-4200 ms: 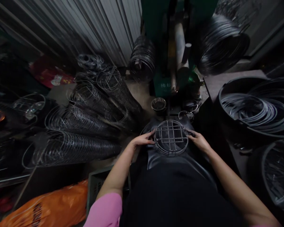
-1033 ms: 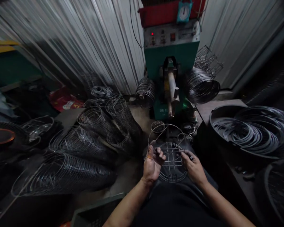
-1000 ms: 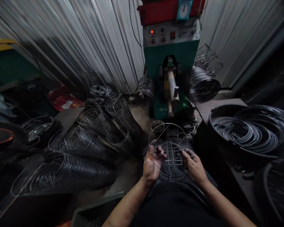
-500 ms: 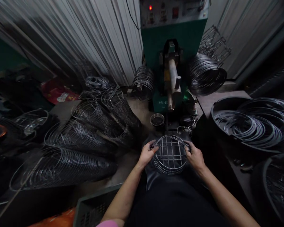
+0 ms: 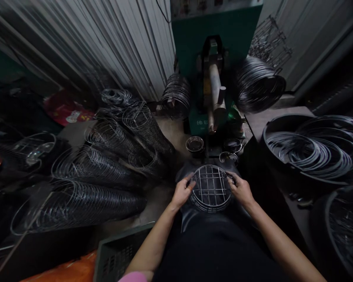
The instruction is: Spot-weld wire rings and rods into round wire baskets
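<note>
Head view, two hands point(image 5: 181, 192) point(image 5: 242, 192), fingers point(image 5: 189, 177) pinching one round wire grid point(image 5: 211, 194), one machine point(image 5: 214, 76)

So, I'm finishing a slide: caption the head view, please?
Left hand and right hand hold a round wire grid by its rim, facing a green machine.

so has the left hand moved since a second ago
Yes: the left hand has shifted left, judged against the green machine, and now holds the left rim of the round wire grid.

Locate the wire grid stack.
Head view, below and right of centre: the wire grid stack is held between left hand and right hand, nearer the person than the green machine.
</note>
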